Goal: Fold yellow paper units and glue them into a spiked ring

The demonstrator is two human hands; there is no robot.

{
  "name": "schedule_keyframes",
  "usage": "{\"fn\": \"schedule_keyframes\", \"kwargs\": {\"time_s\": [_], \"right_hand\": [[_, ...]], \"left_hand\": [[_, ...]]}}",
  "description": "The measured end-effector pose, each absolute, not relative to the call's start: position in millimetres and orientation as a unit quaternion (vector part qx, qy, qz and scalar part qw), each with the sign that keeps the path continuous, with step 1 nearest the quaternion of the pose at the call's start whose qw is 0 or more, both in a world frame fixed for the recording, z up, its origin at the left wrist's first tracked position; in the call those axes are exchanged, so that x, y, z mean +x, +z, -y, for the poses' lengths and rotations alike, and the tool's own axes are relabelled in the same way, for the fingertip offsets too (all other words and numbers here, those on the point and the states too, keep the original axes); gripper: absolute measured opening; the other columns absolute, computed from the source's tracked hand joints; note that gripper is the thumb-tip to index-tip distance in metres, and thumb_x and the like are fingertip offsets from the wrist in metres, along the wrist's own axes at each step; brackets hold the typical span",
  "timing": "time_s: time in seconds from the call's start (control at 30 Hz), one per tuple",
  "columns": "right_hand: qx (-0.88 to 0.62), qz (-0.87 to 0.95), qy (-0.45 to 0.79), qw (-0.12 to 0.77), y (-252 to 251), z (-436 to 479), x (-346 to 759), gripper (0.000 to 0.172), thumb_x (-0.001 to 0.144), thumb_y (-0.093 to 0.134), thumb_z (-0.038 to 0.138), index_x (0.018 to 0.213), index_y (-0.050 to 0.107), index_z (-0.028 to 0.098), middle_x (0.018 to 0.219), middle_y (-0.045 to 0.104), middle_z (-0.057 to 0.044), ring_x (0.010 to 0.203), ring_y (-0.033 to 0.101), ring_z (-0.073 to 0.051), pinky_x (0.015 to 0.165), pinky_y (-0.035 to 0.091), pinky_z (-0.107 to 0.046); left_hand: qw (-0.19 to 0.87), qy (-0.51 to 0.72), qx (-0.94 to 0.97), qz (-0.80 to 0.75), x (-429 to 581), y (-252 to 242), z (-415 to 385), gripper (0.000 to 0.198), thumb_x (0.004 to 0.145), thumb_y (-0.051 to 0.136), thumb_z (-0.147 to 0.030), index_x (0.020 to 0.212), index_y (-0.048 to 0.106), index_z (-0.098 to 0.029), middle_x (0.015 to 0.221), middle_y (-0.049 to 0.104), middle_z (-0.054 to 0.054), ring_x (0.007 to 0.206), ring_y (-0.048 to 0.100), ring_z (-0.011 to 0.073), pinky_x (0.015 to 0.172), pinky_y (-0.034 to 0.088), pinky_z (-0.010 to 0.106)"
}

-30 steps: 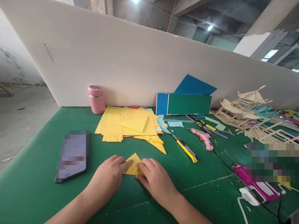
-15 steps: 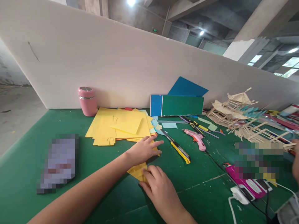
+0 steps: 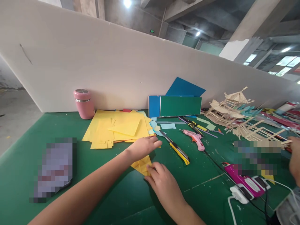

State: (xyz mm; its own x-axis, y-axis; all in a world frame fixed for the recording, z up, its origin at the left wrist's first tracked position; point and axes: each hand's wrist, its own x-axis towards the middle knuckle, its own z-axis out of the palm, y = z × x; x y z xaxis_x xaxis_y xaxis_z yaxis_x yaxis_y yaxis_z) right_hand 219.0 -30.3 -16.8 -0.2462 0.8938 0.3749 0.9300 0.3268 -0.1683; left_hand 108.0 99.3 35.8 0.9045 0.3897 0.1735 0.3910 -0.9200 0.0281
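Note:
A creased piece of yellow paper (image 3: 142,165) lies on the green tabletop in front of me, partly hidden beneath my hands. My left hand (image 3: 145,147) reaches across its far end, fingers bent and close together over the paper; their tips are partly hidden. At the near right edge, my right hand (image 3: 165,186) pinches the paper between thumb and fingers. Just beyond my left hand is a stack of yellow sheets (image 3: 124,123). A yellow utility knife (image 3: 179,152) with its blade out rests to the right of my hands.
A pink glue gun (image 3: 195,139) is wired toward a magenta power strip (image 3: 246,182). A pink flask (image 3: 84,104) stands at the back left. Wooden stick models (image 3: 236,107) and another person's hand (image 3: 295,159) are at right. A blurred-out item (image 3: 55,168) lies left.
The spread fingers of my left hand have drawn together over the paper's far end. My right hand has shifted slightly right and forward, still pinching the edge. The view has swung slightly.

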Motion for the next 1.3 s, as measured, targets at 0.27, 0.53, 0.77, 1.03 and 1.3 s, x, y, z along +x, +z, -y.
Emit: {"fn": "schedule_keyframes", "kwargs": {"time_s": [0.27, 0.53, 0.77, 1.03, 1.3], "right_hand": [[-0.597, 0.771, -0.098, 0.197, -21.0, -9.5, 228.2, 0.023, 0.09, 0.05, 0.019, 0.11, 0.058, 0.012, 0.097, 0.062, -0.015, 0.082, 0.06, -0.029, 0.065, 0.054, -0.041], [-0.567, 0.767, -0.091, 0.286, -12.8, 2.7, 226.2, 0.024, 0.095, 0.037, 0.019, 0.092, 0.061, 0.015, 0.092, 0.064, -0.012, 0.081, 0.06, -0.025, 0.067, 0.052, -0.038], [-0.451, 0.83, -0.045, 0.325, -6.6, 7.2, 216.4, 0.029, 0.096, 0.038, 0.016, 0.084, 0.064, 0.017, 0.073, 0.065, -0.005, 0.069, 0.058, -0.017, 0.063, 0.046, -0.028], [-0.39, 0.86, -0.019, 0.33, -9.9, 8.3, 212.3, 0.026, 0.094, 0.042, 0.015, 0.084, 0.065, 0.016, 0.072, 0.066, -0.004, 0.064, 0.056, -0.017, 0.058, 0.044, -0.028], [-0.409, 0.818, 0.064, 0.4, -7.2, 5.8, 212.4, 0.02, 0.092, 0.045, 0.015, 0.094, 0.065, 0.019, 0.081, 0.07, -0.006, 0.073, 0.064, -0.018, 0.066, 0.051, -0.03]], "left_hand": [[-0.073, -0.143, -0.954, 0.253, 107.9, 29.8, -102.5, 0.039, 0.082, 0.047, -0.001, 0.118, 0.042, -0.015, 0.107, 0.066, 0.013, 0.092, 0.067, 0.0241, 0.071, 0.055, 0.033], [-0.14, -0.215, -0.924, 0.283, 84.7, 36.1, -101.1, 0.05, 0.071, 0.051, -0.007, 0.119, 0.045, -0.021, 0.125, 0.06, 0.004, 0.113, 0.057, 0.0155, 0.094, 0.048, 0.026], [-0.077, -0.233, -0.832, 0.498, 53.1, 17.4, -137.1, 0.049, 0.076, 0.052, -0.015, 0.124, 0.044, -0.011, 0.14, 0.042, 0.021, 0.133, 0.033, 0.0374, 0.105, 0.029, 0.056], [-0.064, -0.204, -0.826, 0.522, 41.0, 12.9, -142.6, 0.055, 0.078, 0.065, -0.03, 0.127, 0.047, -0.013, 0.117, 0.063, 0.017, 0.113, 0.055, 0.0333, 0.096, 0.038, 0.045], [-0.09, -0.297, -0.809, 0.499, 43.3, 29.7, -116.4, 0.02, 0.083, 0.056, -0.027, 0.099, 0.064, -0.019, 0.095, 0.07, 0.009, 0.092, 0.063, 0.0274, 0.086, 0.045, 0.039]]}}
